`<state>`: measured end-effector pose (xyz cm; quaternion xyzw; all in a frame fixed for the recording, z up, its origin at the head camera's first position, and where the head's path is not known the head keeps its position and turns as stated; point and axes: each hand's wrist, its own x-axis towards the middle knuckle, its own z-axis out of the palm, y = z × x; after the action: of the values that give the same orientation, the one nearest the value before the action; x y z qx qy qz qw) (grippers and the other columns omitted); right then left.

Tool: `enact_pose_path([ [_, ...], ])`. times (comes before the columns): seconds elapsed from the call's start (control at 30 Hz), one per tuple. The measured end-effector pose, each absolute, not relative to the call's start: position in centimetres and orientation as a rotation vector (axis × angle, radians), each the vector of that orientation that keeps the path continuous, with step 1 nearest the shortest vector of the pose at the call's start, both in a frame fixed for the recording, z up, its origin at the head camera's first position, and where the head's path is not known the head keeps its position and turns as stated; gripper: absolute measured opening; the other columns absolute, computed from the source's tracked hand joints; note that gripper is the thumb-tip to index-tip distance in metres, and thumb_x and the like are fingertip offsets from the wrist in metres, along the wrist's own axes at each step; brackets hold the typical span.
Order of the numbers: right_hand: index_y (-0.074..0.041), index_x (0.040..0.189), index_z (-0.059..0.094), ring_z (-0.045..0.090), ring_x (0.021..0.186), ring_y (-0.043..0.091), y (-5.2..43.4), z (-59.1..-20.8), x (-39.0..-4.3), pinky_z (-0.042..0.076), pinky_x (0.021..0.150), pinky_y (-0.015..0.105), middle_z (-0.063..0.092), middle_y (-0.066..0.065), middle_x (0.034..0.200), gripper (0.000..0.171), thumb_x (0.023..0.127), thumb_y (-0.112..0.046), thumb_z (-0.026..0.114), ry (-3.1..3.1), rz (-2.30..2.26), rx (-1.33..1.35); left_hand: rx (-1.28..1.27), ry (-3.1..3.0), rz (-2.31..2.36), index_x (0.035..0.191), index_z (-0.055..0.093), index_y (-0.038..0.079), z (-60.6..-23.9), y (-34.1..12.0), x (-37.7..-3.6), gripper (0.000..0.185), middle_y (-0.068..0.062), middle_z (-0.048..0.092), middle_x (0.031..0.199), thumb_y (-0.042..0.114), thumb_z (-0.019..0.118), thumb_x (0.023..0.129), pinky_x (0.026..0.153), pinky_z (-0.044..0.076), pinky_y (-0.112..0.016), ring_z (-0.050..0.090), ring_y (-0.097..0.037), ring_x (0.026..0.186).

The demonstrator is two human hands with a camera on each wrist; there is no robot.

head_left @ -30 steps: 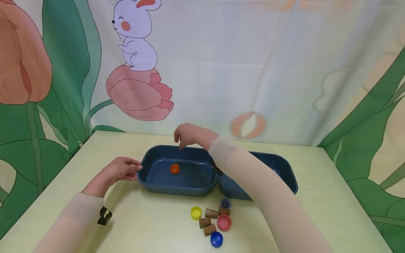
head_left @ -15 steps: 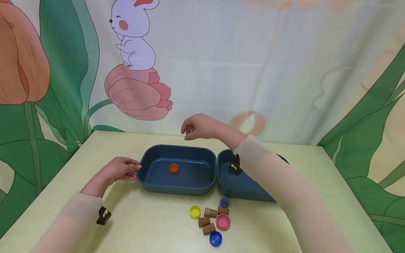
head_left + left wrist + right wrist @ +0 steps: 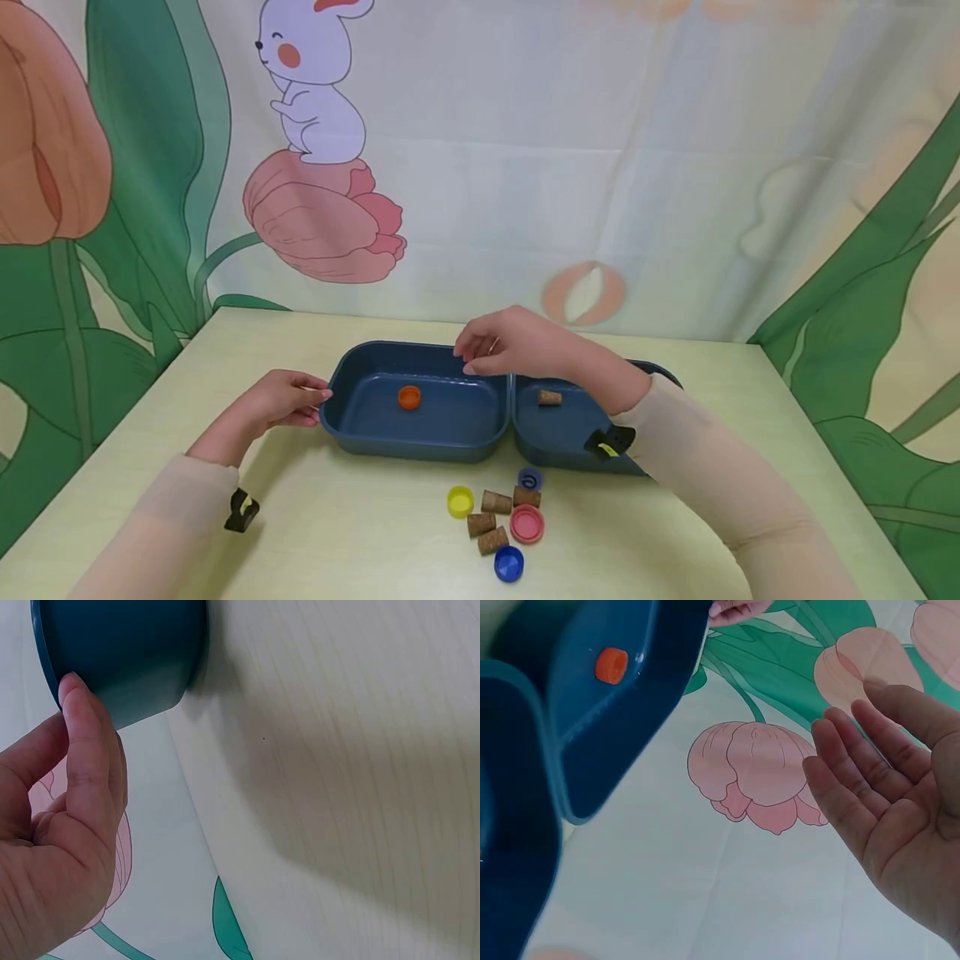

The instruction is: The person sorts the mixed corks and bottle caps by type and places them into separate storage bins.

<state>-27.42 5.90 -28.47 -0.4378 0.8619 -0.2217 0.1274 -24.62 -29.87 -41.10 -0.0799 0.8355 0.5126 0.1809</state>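
The right blue tray (image 3: pixel 558 433) is being partly covered by the right hand (image 3: pixel 517 346) and its sleeve. The left blue tray (image 3: pixel 124 660) is being cut off by the left wrist picture's top edge.

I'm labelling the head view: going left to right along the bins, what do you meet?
Left hand → orange cap → right hand → cork
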Motion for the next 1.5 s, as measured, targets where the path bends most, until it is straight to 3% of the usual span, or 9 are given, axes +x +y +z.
enact_pose_path([
  [0.37, -0.012, 0.119, 0.072, 0.071, 0.100, 0.010, 9.8, -32.3, -23.8, 0.059, 0.094, 0.024, 0.076, 0.001, 0.111, 0.022, 0.098, -0.021, 0.069, 2.490, -0.703, -1.232, -0.234, 2.371, 1.421, 0.143, 0.042, -0.017, -40.8, -30.0, -24.7, 0.051, -0.001, 0.066, 0.085, 0.014, 0.056, 0.105, 0.071, 0.063, -0.022, 0.064, -0.007, 0.069],
  [0.6, -0.010, 0.114, 0.073, 0.072, 0.096, 0.008, 11.5, -35.4, -22.2, 0.057, 0.104, 0.041, 0.077, 0.002, 0.107, 0.019, 0.097, -0.017, 0.070, 2.462, -0.767, -1.221, -0.231, 2.367, 1.419, 0.144, 0.042, -0.017, -40.8, -29.9, -25.0, 0.052, -0.001, 0.065, 0.086, 0.015, 0.057, 0.105, 0.068, 0.062, -0.020, 0.064, -0.008, 0.069],
  [0.7, -0.009, 0.113, 0.074, 0.071, 0.094, 0.006, 12.0, -36.5, -21.4, 0.058, 0.100, 0.032, 0.077, 0.003, 0.106, 0.017, 0.097, -0.015, 0.070, 2.439, -0.794, -1.205, -0.235, 2.364, 1.419, 0.144, 0.042, -0.016, -40.7, -29.8, -25.0, 0.052, -0.001, 0.065, 0.086, 0.015, 0.057, 0.105, 0.068, 0.062, -0.020, 0.064, -0.007, 0.069],
  [0.77, -0.008, 0.112, 0.074, 0.070, 0.092, 0.006, 12.3, -37.1, -21.0, 0.060, 0.086, 0.021, 0.077, 0.005, 0.106, 0.017, 0.096, -0.014, 0.070, 2.423, -0.812, -1.183, -0.238, 2.360, 1.421, 0.144, 0.042, -0.016, -40.8, -29.8, -25.0, 0.052, -0.001, 0.065, 0.085, 0.015, 0.057, 0.105, 0.068, 0.062, -0.020, 0.064, -0.007, 0.069],
  [0.83, -0.007, 0.111, 0.074, 0.068, 0.091, 0.005, 12.6, -37.7, -20.6, 0.059, 0.085, 0.019, 0.077, 0.006, 0.105, 0.017, 0.096, -0.014, 0.071, 2.424, -0.818, -1.168, -0.238, 2.358, 1.419, 0.144, 0.042, -0.017, -40.8, -29.7, -25.0, 0.051, -0.001, 0.065, 0.085, 0.014, 0.056, 0.105, 0.068, 0.062, -0.020, 0.064, -0.007, 0.069],
  [1.27, -0.010, 0.107, 0.075, 0.064, 0.088, 0.002, 14.8, -41.5, -19.6, 0.060, 0.081, 0.021, 0.077, 0.002, 0.102, 0.015, 0.093, -0.011, 0.071, 2.474, -0.793, -1.089, -0.213, 2.356, 1.429, 0.142, 0.042, -0.018, -41.0, -29.8, -24.7, 0.050, 0.000, 0.066, 0.085, 0.014, 0.055, 0.106, 0.071, 0.063, -0.022, 0.064, -0.007, 0.070],
  [1.5, -0.007, 0.113, 0.076, 0.063, 0.086, 0.000, 15.3, -43.0, -19.2, 0.056, 0.075, 0.017, 0.077, 0.004, 0.103, 0.023, 0.090, -0.011, 0.077, 2.439, -0.833, -1.012, -0.206, 2.361, 1.427, 0.141, 0.043, -0.018, -41.1, -29.9, -24.6, 0.050, 0.001, 0.065, 0.084, 0.014, 0.055, 0.106, 0.071, 0.063, -0.022, 0.064, -0.007, 0.071],
])
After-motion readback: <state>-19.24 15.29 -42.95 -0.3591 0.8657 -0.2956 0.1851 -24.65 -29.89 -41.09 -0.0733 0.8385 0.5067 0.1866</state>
